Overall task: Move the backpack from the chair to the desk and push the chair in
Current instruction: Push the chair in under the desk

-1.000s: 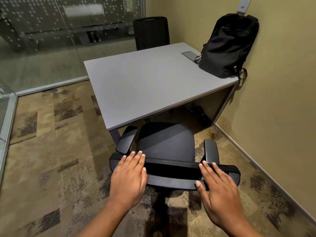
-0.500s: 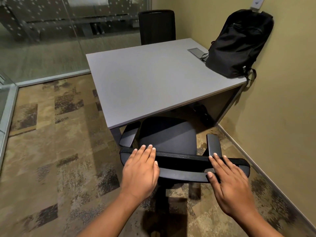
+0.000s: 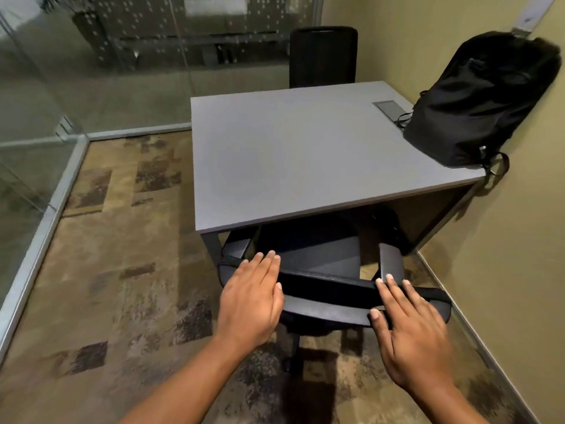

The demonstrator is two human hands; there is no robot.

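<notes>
The black backpack (image 3: 477, 99) stands on the grey desk (image 3: 290, 160) at its far right corner, leaning against the wall. The black office chair (image 3: 324, 258) is in front of me with its seat and armrests partly under the desk's near edge. My left hand (image 3: 249, 304) lies flat on the left end of the chair's backrest top, fingers stretched forward. Flat on the right end is my right hand (image 3: 409, 328), thumb against the back face. Neither hand grips anything.
A second black chair (image 3: 322, 56) stands at the desk's far side. A glass partition (image 3: 91, 71) bounds the room on the left and back, a beige wall (image 3: 519, 240) on the right. A grey cable hatch (image 3: 388, 106) sits in the desktop beside the backpack. Patterned carpet covers the floor.
The chair has rolled forward, its seat and armrests going further under the desk. Both hands stayed flat on the backrest and moved with it.
</notes>
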